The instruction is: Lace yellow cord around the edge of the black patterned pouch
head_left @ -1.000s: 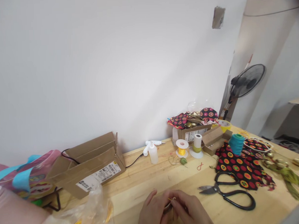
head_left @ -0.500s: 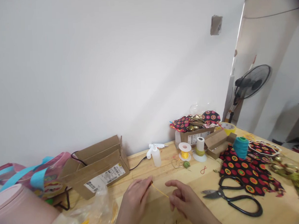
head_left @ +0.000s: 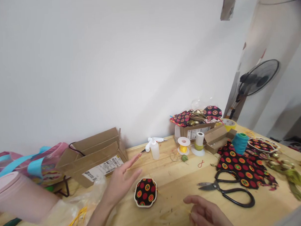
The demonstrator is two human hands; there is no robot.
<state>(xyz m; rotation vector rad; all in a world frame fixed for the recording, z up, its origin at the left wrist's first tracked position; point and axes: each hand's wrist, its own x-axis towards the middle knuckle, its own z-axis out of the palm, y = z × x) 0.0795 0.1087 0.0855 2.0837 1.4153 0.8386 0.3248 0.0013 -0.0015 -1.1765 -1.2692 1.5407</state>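
Note:
A dark floral fabric patch with a scalloped white edge (head_left: 145, 193) lies flat on the table between my hands. A bit of yellow cord shows at its right side. My left hand (head_left: 119, 183) is raised just left of the patch, fingers stretched towards the white squeeze bottle (head_left: 155, 150) and seemingly apart from it. At the lower front, my right hand (head_left: 207, 212) has its fingers curled in, with a faint trace of yellow cord at the fingertips. Black-handled scissors (head_left: 226, 190) lie right of that hand, blades pointing left.
Behind stand a yellow cord spool (head_left: 183, 146), a white spool (head_left: 200, 141) and a teal thread cone (head_left: 240, 143). Floral cloth (head_left: 236, 164) lies at right. An open carton (head_left: 100, 164), a pink canister (head_left: 22, 196) and a plastic bag (head_left: 62, 215) crowd the left.
My left hand has let go of the patch, which now lies on the table, and has moved up-left with fingers extended. My right hand has drawn back to the lower right.

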